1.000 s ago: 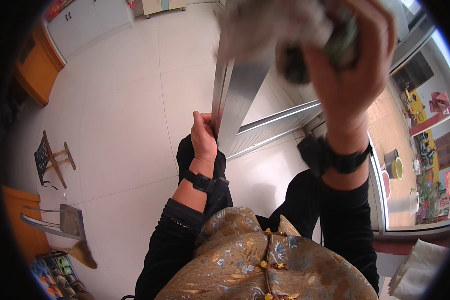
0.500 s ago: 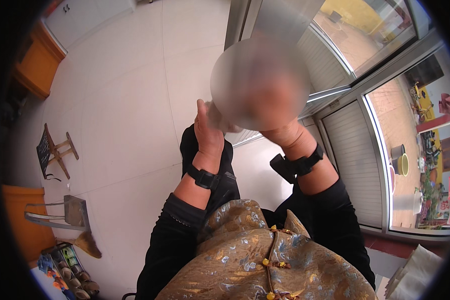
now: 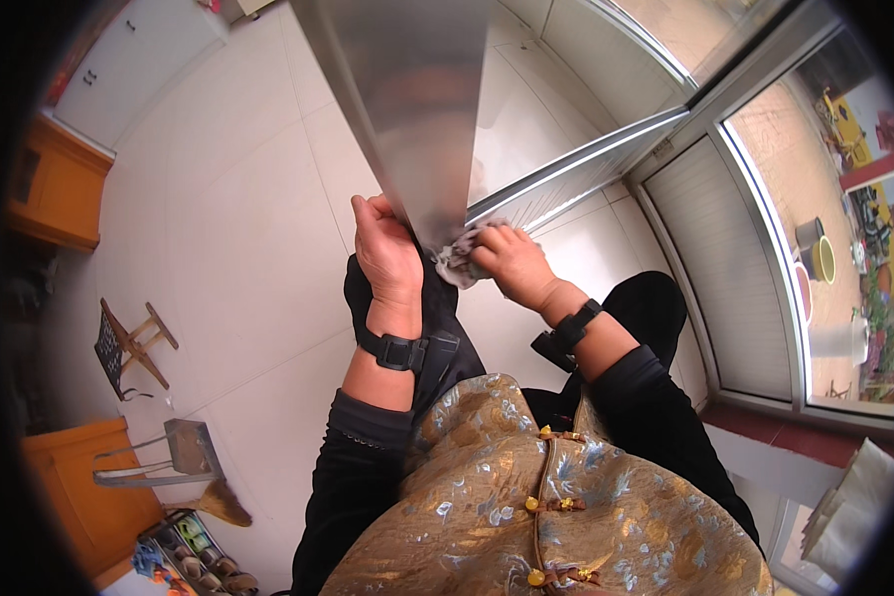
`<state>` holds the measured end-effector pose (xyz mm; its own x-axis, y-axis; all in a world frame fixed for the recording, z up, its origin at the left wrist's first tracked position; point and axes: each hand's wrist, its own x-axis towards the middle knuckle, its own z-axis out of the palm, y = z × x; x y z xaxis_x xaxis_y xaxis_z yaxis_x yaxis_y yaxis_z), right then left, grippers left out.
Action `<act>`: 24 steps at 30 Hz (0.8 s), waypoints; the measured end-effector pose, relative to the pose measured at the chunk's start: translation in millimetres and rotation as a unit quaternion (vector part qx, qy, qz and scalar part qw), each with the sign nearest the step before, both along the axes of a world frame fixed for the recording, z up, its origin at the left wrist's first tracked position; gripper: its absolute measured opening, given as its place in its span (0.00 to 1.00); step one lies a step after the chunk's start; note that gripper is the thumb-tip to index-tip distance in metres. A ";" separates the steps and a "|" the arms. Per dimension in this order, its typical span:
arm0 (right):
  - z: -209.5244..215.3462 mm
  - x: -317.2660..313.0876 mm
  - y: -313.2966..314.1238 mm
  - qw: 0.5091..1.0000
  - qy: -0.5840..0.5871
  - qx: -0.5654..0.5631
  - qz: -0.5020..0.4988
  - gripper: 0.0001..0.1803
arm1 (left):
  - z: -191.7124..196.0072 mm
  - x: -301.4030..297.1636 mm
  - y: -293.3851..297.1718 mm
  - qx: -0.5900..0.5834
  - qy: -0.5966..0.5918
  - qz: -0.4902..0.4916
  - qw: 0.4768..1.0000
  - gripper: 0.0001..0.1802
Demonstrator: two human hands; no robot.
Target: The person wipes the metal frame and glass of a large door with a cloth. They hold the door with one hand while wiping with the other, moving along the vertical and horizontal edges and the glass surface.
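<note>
A grey metal-framed door [image 3: 407, 109] stands edge-on in front of me, its reflective panel narrowing down toward my hands. My left hand [image 3: 387, 253] is at the door's left side, thumb up and fingers bent against the edge, partly hidden there. A crumpled greyish cloth [image 3: 457, 262] is bunched in my right hand [image 3: 517, 266], whose fingers are closed round it. The cloth touches the lower corner of the door, between my two hands.
To the right are a glazed frame with a ribbed lower panel [image 3: 715, 273] and a courtyard with buckets [image 3: 821, 256]. At left stand a folding stool [image 3: 129, 343], orange cabinets [image 3: 60, 189], a long-handled dustpan [image 3: 189, 447], a broom [image 3: 223, 503] and a shoe rack [image 3: 204, 561].
My right hand has come down and left with the cloth to the door's lower corner. The blurred round patch over it is gone. My left hand has shifted slightly left.
</note>
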<state>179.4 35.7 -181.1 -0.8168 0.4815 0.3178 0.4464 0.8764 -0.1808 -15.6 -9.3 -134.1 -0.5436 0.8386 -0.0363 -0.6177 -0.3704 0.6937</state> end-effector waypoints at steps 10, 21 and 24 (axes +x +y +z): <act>113.4 24.5 27.0 0.914 0.392 0.020 -0.103 0.32 | 15.9 18.7 4.9 -0.045 0.098 0.069 0.992 0.25; 114.4 -44.9 -0.5 0.855 0.506 -0.118 0.010 0.36 | -23.7 6.3 13.6 -0.041 0.443 0.083 0.891 0.19; 82.2 -39.4 0.6 0.865 0.482 -0.138 -0.016 0.29 | -32.6 2.7 10.1 0.052 0.280 0.015 0.958 0.16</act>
